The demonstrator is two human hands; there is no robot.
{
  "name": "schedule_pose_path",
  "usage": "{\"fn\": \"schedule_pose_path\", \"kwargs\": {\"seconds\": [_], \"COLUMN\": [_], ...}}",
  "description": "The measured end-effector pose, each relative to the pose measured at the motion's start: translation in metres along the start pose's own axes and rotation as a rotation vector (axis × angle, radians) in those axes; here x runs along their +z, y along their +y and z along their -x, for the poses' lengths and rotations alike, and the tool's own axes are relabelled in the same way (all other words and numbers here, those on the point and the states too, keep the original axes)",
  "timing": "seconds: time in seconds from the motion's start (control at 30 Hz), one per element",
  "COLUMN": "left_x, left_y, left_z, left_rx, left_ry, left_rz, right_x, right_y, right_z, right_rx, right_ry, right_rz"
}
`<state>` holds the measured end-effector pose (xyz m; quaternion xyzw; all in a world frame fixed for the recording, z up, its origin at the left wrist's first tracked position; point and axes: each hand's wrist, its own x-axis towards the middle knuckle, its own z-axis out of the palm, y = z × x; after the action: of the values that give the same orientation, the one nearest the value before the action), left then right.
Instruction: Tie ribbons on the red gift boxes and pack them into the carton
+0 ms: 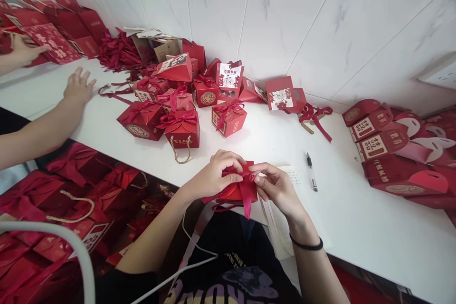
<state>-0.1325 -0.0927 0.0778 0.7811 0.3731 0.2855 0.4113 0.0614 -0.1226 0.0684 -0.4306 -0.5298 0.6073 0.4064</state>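
I hold a small red gift box [233, 191] at the near edge of the white table [356, 213]. My left hand [213, 176] grips its top left side, fingers curled over it. My right hand [274, 185] pinches the red ribbon [246, 189] that runs across the box top and hangs down its front. Both hands meet at the ribbon's knot. A rope handle loop shows under the box.
Several finished red boxes with bows [181, 126] cluster behind. Flat red boxes [388, 152] are stacked at right. A pen [311, 171] lies near my right hand. Another person's hand [78, 86] rests on the table at left. Red boxes [53, 199] fill a bin below.
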Motion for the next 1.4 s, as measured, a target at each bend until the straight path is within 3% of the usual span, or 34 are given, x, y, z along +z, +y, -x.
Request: {"fn": "schedule_pose_path", "kwargs": {"seconds": [0.2,0.6,0.83,1.07,1.2,1.4], "left_x": [0.005,0.005,0.006,0.005,0.005,0.008], "left_y": [-0.002,-0.006,-0.002,0.0,0.001,0.002], "left_z": [0.001,0.005,0.006,0.006,0.005,0.002], "left_rx": [-0.007,0.035,0.051,0.06,0.049,0.056], "left_ry": [0.094,0.096,0.071,0.071,0.073,0.14], "left_rz": [0.022,-0.053,-0.138,-0.111,-0.12,-0.106], "right_x": [0.004,-0.002,-0.003,0.0,0.0,0.001], "right_y": [-0.004,0.001,-0.006,-0.002,-0.003,-0.005], "right_z": [0.002,0.002,0.005,0.007,0.008,0.008], "right_rx": [-0.019,-0.077,-0.075,-0.214,-0.228,-0.155], "right_ry": [-0.026,0.099,0.049,0.245,0.223,0.152], "right_rz": [-0.026,0.208,0.228,0.521,0.565,0.447]}}
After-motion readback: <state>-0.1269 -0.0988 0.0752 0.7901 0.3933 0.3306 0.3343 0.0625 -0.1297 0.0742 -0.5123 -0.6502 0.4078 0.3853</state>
